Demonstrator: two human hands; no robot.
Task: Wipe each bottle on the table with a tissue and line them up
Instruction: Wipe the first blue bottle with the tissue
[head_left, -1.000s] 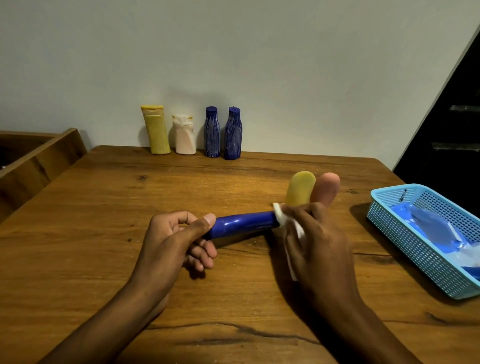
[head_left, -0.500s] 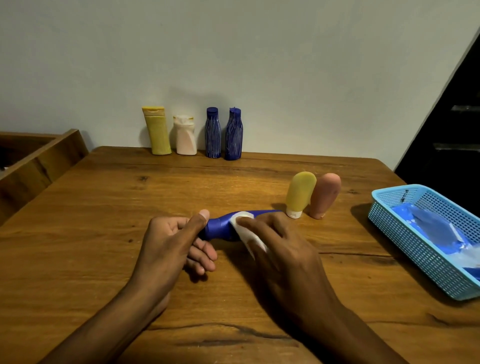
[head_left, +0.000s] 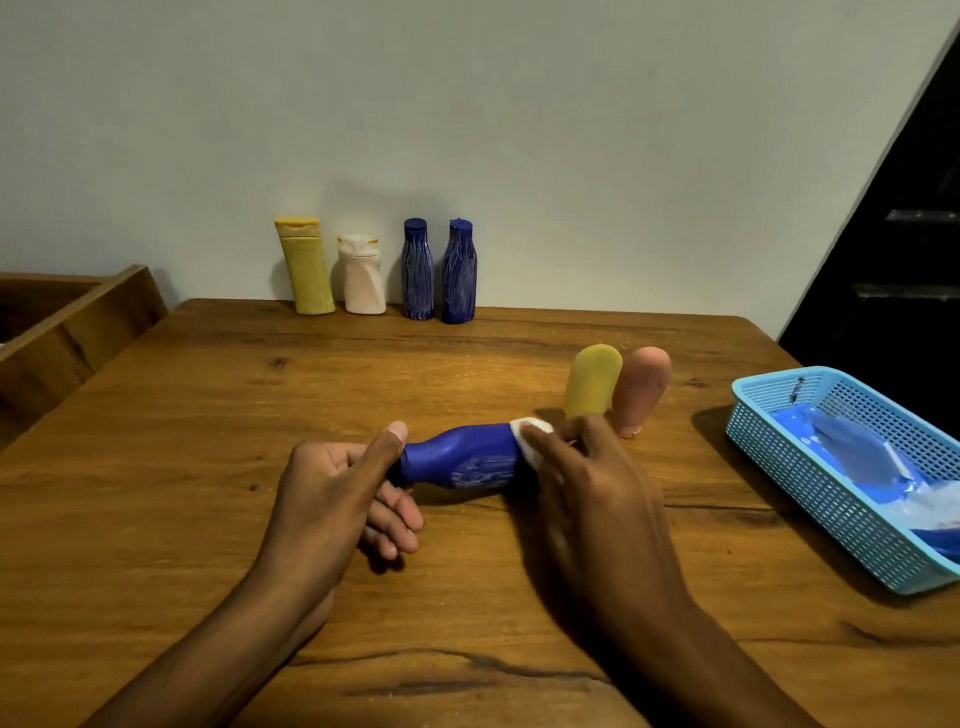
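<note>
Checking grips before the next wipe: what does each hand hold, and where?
Left hand grips the blue bottle by its cap end; right hand pinches the tissue against its body.

— How many bottles on the counter (head_left: 208, 415)?
— Seven: three dark blue bottles (head_left: 417, 270) (head_left: 460, 273) (head_left: 462, 457), two yellow bottles (head_left: 305, 267) (head_left: 592, 382), one white bottle (head_left: 361, 278), one pink bottle (head_left: 641, 387).
— Anything else?
— One tissue (head_left: 530, 441), one blue basket (head_left: 831, 499), two hands (head_left: 327, 499) (head_left: 597, 499).

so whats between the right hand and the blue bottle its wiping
A white tissue, pinched by the right hand against the blue bottle; the head view shows it.
</note>
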